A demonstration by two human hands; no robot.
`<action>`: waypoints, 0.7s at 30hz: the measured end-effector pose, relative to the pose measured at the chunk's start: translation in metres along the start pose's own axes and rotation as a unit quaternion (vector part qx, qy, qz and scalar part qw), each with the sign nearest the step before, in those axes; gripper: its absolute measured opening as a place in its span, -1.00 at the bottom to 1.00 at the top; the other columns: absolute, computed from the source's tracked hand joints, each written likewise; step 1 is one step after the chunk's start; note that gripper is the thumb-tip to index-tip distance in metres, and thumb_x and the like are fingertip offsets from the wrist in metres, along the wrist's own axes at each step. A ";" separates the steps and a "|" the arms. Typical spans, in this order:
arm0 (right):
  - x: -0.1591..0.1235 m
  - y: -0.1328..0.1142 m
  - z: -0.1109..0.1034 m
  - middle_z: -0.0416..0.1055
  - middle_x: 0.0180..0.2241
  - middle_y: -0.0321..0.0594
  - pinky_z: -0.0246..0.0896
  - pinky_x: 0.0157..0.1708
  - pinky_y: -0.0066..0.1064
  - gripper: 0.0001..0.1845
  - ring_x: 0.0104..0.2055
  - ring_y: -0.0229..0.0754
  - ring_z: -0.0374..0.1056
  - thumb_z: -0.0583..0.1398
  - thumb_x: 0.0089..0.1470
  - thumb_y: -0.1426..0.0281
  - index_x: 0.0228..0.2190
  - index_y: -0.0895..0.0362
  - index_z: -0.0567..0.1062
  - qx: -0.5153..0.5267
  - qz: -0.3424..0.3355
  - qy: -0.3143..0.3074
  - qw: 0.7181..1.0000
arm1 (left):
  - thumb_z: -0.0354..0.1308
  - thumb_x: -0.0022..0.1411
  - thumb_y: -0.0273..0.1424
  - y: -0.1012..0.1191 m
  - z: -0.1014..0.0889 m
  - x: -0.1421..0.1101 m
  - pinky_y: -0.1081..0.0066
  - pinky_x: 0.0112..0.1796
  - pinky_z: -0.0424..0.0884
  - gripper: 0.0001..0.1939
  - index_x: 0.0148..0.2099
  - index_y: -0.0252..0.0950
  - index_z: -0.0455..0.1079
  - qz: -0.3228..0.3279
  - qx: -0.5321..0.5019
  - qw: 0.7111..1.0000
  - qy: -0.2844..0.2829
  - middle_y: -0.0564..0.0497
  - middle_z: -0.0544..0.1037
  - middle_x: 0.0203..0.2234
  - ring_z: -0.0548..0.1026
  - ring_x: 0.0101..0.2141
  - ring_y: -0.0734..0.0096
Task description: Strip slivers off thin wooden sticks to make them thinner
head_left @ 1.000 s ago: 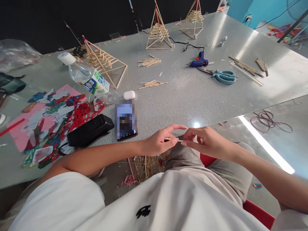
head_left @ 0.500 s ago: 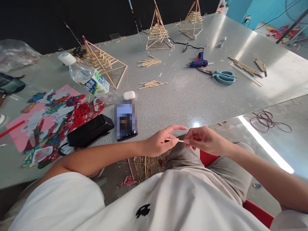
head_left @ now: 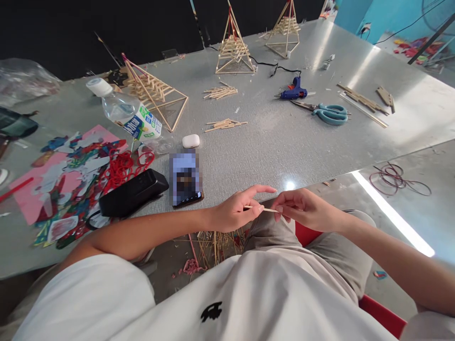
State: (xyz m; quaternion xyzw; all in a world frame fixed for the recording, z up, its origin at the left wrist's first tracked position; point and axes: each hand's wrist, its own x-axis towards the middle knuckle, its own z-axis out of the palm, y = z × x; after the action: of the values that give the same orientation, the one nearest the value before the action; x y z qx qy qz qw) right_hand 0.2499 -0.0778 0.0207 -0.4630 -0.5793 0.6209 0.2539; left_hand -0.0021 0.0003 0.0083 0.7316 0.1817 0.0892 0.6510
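Observation:
Between my two hands lies a thin wooden stick (head_left: pixel 268 209), roughly level, just off the table's front edge and above my lap. My left hand (head_left: pixel 239 209) pinches it near one end with the thumb, its index finger stretched out over it. At the other end, the thumb and fingers of my right hand (head_left: pixel 296 208) close on the stick's tip. On the table ahead are two small piles of similar sticks, a nearer pile (head_left: pixel 226 124) and a farther pile (head_left: pixel 221 92).
Pyramid-shaped stick frames (head_left: pixel 232 52) stand at the back. A blue glue gun (head_left: pixel 294 90) and teal-handled scissors (head_left: pixel 329 114) lie right of centre. To the left are a phone (head_left: pixel 186 180), a black case (head_left: pixel 133 193), a tilted plastic bottle (head_left: pixel 122 111) and red cord (head_left: pixel 122 168).
My right hand has shifted very slightly right and down, and a little more of the stick shows between my hands. The left hand has hardly moved.

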 end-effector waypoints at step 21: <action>0.009 -0.009 -0.011 0.74 -0.29 -0.14 0.41 -0.32 -0.40 -0.63 -0.29 -0.18 0.61 0.39 0.24 0.06 -0.31 0.13 0.68 -0.005 0.029 -0.063 0.998 | 0.06 0.55 -0.31 -0.003 -0.001 -0.003 0.52 -0.50 0.04 -0.39 0.52 -0.42 0.11 0.003 0.018 1.000 -0.019 0.32 0.19 -0.60 0.08 -0.59 0.55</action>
State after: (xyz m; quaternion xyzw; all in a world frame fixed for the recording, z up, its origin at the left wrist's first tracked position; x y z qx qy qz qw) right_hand 0.2535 -0.0630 0.0281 -0.4412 -0.5835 0.6530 0.1962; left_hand -0.0054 0.0002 0.0062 0.7454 0.1692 0.0739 0.6406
